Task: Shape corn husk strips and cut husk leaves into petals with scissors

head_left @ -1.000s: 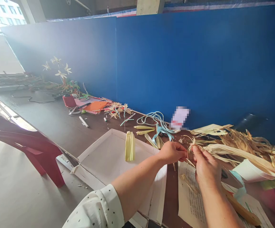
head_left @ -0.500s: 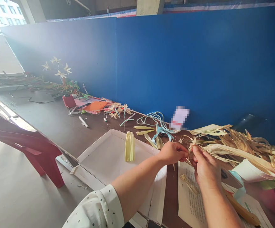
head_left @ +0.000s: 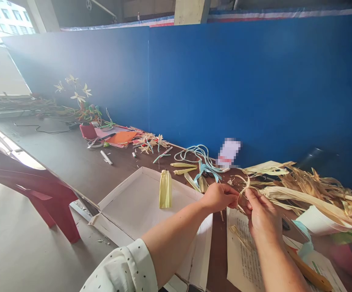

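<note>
My left hand (head_left: 219, 197) and my right hand (head_left: 264, 213) meet above the table's right part, both with fingers pinched. Between them is a small bunch of thin, pale corn husk strips (head_left: 243, 184), with loose ends curling upward. My right thumb presses on the strips from above; the left fingertips are closed at their left side. Exactly where the left fingers grip is partly hidden. Beneath my hands lies a printed sheet (head_left: 241, 259) with husk scraps on it. Just to the left, a folded yellow-green husk piece (head_left: 165, 190) rests in a shallow white cardboard box (head_left: 133, 194).
Dried corn husks (head_left: 322, 188) are heaped at right beside a white cup (head_left: 322, 221). Light-blue cord (head_left: 198, 152) and ribbon lie behind the box. Further left are orange paper (head_left: 123, 138), a red object (head_left: 88, 131) and husk flowers (head_left: 78, 96). A red chair (head_left: 51, 198) stands at left.
Both hands stay nearly in place, still pinching the husk strips. The strips' loose ends have shifted slightly, and the whole view has moved a little.
</note>
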A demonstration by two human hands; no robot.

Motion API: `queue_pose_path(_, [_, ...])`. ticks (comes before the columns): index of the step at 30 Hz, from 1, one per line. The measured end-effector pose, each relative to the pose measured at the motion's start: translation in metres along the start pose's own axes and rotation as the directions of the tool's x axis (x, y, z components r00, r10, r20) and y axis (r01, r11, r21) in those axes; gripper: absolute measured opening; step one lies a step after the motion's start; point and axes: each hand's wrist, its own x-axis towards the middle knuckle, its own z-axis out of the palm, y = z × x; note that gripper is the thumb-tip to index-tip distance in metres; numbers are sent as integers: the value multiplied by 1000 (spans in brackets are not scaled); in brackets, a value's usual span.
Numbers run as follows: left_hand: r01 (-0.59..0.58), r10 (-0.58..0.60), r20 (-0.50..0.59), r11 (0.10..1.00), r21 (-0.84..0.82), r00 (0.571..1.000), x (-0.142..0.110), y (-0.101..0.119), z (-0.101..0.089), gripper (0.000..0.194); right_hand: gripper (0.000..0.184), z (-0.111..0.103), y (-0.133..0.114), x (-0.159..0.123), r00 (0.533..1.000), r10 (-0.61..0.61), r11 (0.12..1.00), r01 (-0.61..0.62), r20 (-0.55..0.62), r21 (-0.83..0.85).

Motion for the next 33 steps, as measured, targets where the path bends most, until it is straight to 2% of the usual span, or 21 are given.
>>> queue_pose_path(9, [-67,70,-10,977,205,997,0,-3,-1,22,37,2,-6,-3,998,59,997,-60,34,49])
queue_pose_path(19, [-138,164,-35,912,386,986,-10,8,-1,24,40,-1,-2,0,999,-19,995,23,41,-99])
queue_pose_path(24, [-174,202,-31,904,391,979,-9,5,0,25,45,0,2,0,999,-29,995,33,42,-97])
queue_pose_path(27, [-165,158,45,938,304,986,-7,1,1,31,47,0,3,0,998,-62,993,63,11,-99])
queue_pose_path(29, [-114,100,64,953,280,993,-6,-1,1,37,47,-2,2,1,994,-100,989,96,-33,-114])
queue_pose_path(31, [-55,56,9,945,323,998,-6,-2,-1,42,47,-4,2,1,987,-141,984,131,-77,-124])
queue_pose_path(33, [-76,117,-88,923,376,989,-4,-1,-4,43,47,-6,1,0,979,-167,976,148,-114,-161])
